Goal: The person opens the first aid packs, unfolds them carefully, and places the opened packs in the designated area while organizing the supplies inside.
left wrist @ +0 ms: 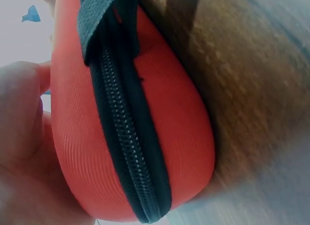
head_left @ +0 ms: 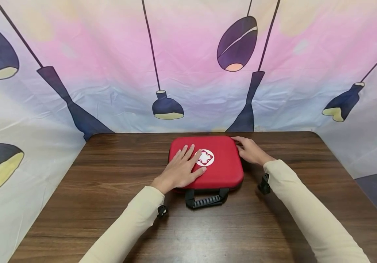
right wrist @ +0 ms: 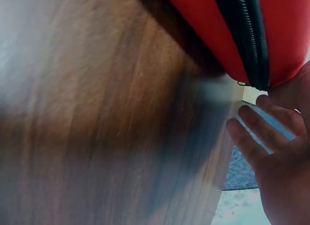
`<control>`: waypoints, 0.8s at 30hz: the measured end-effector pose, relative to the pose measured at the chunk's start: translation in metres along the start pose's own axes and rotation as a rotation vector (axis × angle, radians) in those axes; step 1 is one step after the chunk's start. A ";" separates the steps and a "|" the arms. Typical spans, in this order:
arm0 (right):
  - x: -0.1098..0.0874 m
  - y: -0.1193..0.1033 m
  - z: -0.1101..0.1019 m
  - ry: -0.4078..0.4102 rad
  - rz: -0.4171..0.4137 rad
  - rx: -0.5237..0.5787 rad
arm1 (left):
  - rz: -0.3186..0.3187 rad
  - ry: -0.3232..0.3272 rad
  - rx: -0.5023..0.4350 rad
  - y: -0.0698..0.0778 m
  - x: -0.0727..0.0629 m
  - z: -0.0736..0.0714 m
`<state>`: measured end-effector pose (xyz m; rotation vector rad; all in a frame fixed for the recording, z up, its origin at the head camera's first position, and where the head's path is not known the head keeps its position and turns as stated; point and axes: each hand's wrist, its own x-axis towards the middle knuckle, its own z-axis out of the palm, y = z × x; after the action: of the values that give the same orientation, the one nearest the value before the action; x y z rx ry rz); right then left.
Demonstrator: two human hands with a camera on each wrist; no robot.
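Note:
A red zip-up first aid case [head_left: 222,166] with a white round emblem lies on the table, its black handle [head_left: 208,201] toward me. My left hand [head_left: 181,170] rests spread on the lid's left part, fingertips reaching the emblem. At the far right corner is my right hand [head_left: 249,149], touching the case with its fingers extended. In the right wrist view, the black zipper [right wrist: 252,41] runs down to that corner, and a small metal ring [right wrist: 242,83] shows there beside the right fingers. The zipper [left wrist: 123,123] is closed along the side seen in the left wrist view.
The brown wooden table [head_left: 109,182] extends around the case, its back edge just behind it. A cloth backdrop [head_left: 195,91] printed with hanging lamps hangs behind the table. Small black devices [head_left: 264,183] are worn at both wrists.

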<state>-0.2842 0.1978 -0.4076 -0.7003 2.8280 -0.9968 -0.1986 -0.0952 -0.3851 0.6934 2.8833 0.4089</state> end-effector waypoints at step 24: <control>0.017 0.006 0.017 -0.053 -0.098 0.265 | 0.117 -0.077 -0.043 -0.022 -0.028 -0.011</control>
<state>-0.2988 0.1847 -0.4229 -0.8254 2.5704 -1.3155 -0.1852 -0.1301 -0.3792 0.8537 2.7625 0.4465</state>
